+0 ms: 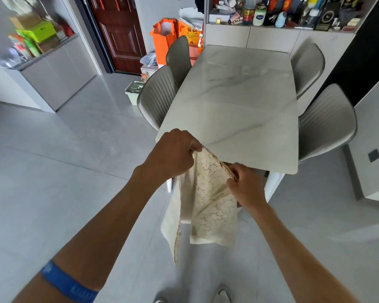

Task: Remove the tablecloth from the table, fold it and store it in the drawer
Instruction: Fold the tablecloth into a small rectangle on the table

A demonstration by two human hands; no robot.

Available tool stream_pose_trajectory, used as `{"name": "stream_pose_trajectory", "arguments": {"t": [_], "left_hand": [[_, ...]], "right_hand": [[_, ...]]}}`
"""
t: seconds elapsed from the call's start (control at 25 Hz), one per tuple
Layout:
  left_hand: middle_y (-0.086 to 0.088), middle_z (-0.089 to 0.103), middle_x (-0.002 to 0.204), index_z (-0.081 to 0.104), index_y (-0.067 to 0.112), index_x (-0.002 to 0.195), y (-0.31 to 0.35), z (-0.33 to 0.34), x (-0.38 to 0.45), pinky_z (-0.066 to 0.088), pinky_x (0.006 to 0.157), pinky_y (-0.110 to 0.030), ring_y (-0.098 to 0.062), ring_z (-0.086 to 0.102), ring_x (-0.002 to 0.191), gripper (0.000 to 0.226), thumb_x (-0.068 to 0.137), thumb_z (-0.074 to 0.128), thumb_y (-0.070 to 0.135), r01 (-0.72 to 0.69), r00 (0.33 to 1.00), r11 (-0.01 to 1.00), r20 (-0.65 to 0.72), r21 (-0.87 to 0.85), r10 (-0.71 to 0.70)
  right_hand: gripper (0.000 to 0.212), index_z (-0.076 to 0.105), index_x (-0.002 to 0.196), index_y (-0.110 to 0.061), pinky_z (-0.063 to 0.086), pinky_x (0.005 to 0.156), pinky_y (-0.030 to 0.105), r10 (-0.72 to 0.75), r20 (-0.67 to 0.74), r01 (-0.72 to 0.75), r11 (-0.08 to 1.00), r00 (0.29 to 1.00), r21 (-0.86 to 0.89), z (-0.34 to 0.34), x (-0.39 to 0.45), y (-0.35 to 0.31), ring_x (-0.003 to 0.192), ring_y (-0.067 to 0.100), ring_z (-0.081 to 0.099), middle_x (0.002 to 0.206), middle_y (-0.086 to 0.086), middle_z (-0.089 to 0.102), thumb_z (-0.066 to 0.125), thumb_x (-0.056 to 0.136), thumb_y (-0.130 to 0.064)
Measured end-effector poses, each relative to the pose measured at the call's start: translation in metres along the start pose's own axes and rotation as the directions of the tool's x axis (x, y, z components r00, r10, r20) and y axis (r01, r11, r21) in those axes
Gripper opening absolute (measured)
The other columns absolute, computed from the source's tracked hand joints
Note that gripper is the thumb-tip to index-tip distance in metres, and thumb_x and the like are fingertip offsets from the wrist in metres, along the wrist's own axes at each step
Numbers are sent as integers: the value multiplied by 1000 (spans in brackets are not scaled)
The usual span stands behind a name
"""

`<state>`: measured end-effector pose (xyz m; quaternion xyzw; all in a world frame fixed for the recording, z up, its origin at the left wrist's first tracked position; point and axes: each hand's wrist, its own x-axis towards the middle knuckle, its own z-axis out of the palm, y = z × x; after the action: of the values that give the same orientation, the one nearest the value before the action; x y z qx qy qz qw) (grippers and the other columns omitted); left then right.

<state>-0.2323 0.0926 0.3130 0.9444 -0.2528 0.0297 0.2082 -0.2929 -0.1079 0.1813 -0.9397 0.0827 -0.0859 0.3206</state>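
Observation:
A cream lace tablecloth (208, 206) hangs in the air in front of the near end of the marble table (239, 101), folded over into a narrow hanging panel. My left hand (173, 154) is shut on its upper left edge, just off the table's near corner. Its upper right edge is pinched by my right hand (245, 184), a little lower and below the table's near rim. The cloth's lower end dangles above the floor, off the tabletop. No drawer can be picked out.
Grey chairs stand on both sides of the table, two on the left (160, 95) and two on the right (324, 121). Orange bags (164, 38) stand behind the left chairs. A cluttered shelf over white cabinets (271, 36) is at the back. Grey tiled floor spreads to the left.

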Motion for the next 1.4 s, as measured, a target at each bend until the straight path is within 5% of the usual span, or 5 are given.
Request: {"name": "stream_pose_trajectory", "arguments": {"t": [0.24,0.68,0.84,1.12,1.4], "left_hand": [[3,76,101,78,20,100,-8,-52,0,46,84,-18,-15,72,87,32,82,62,-2,-19,987,996,-157,85,32],[-2,75,92,78,23,81,-86,-34,-52,42,73,-27,-26,66,87,34,75,59,-5,152,988,958,-36,244,-147],[4,74,103,75,26,94,-111,39,-92,44,80,-23,-18,66,97,32,80,54,7,368,919,920,101,131,-382],[8,73,109,73,34,105,-91,108,-128,50,87,-32,-18,65,104,50,73,61,71,520,847,848,196,-106,-495],[12,65,127,63,34,122,-87,130,-127,45,95,-33,-16,61,114,49,81,61,59,490,866,864,177,-117,-467]], "right_hand": [[20,69,98,-15,45,71,29,378,-39,-373,923,925,98,46,-16,16,88,25,64,89,1,70,56,85,-8],[30,58,110,-6,48,71,34,300,91,-286,948,950,-141,25,18,-26,90,32,67,97,12,69,37,103,-26],[25,56,99,0,49,40,24,521,320,-611,704,791,363,14,28,-62,40,19,64,63,15,66,32,96,-8],[30,56,108,6,58,49,33,607,352,-679,470,713,564,-16,28,-68,50,25,68,68,21,69,32,99,-8],[30,64,91,4,59,51,33,569,202,-593,675,797,439,-44,29,-58,53,29,71,58,16,71,41,92,-15]]}}
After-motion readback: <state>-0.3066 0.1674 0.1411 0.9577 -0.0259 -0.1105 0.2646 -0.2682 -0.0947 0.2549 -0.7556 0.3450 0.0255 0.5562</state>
